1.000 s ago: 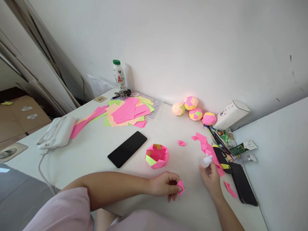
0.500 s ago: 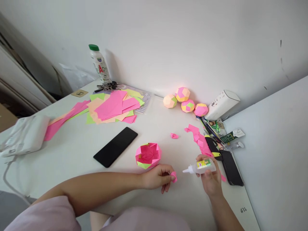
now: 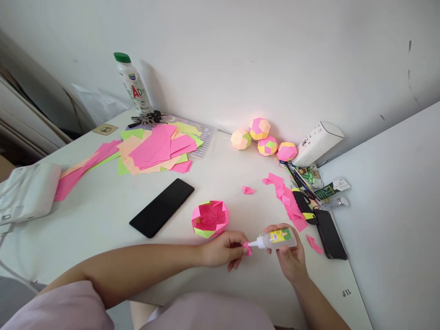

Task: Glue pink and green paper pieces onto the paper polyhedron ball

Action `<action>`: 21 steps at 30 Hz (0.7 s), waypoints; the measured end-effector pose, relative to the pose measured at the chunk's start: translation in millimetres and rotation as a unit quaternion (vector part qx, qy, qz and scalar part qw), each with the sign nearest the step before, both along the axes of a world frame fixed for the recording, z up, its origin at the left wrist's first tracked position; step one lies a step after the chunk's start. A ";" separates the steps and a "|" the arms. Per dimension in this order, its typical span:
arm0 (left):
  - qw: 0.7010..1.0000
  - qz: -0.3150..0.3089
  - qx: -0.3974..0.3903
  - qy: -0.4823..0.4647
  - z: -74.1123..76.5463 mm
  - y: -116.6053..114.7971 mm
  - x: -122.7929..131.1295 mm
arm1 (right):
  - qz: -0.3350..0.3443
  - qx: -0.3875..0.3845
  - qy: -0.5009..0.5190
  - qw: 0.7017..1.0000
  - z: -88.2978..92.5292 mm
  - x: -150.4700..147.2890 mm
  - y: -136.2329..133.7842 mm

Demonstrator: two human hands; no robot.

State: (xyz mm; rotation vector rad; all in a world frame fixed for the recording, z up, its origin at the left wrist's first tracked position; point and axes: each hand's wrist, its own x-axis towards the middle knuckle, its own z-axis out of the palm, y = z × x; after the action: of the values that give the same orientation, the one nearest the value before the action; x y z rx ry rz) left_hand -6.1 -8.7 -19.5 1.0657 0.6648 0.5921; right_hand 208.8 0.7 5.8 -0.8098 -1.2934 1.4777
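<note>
Between the thumb and fingers of my left hand (image 3: 225, 250) is a small folded pink paper piece (image 3: 247, 249). My right hand (image 3: 290, 259) is wrapped round a clear glue bottle (image 3: 280, 238) with a yellow and green label. The bottle lies nearly level, its white nozzle pointing left and its tip at the pink piece. Just beyond my left wrist sits an open bowl-shaped paper model (image 3: 211, 219) in pink and lime green. One more folded pink piece (image 3: 248, 189) lies on the table farther back.
A black phone (image 3: 162, 207) lies left of the paper model. Behind it are coloured paper sheets (image 3: 154, 146). Several finished paper balls (image 3: 259, 129) rest by the wall. Pink folded strips (image 3: 285, 197), a cutter (image 3: 304, 206) and a black case (image 3: 330, 234) lie to the right.
My right hand has moved left with the glue bottle, bringing its nozzle from a gap away up to the pink piece. My left hand keeps its hold. The view has shifted slightly.
</note>
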 end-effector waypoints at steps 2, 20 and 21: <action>1.000 -0.003 0.000 0.006 1.1 0.0 -0.8 | 0.001 0.005 -0.004 1.000 0.0 0.4 -0.1; 1.000 -0.012 0.019 0.018 -0.2 -0.1 -2.8 | 0.010 0.008 0.003 1.000 1.6 -4.0 -1.5; 1.000 -0.013 0.020 0.018 -0.8 0.1 -2.8 | 0.011 0.010 0.003 1.000 1.4 -4.3 -1.7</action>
State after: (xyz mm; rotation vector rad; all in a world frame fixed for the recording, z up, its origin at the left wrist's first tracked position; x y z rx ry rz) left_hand -8.9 -8.6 -20.3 1.1221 0.6727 0.5669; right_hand 204.5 -1.0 7.1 -0.7789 -1.3154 1.4813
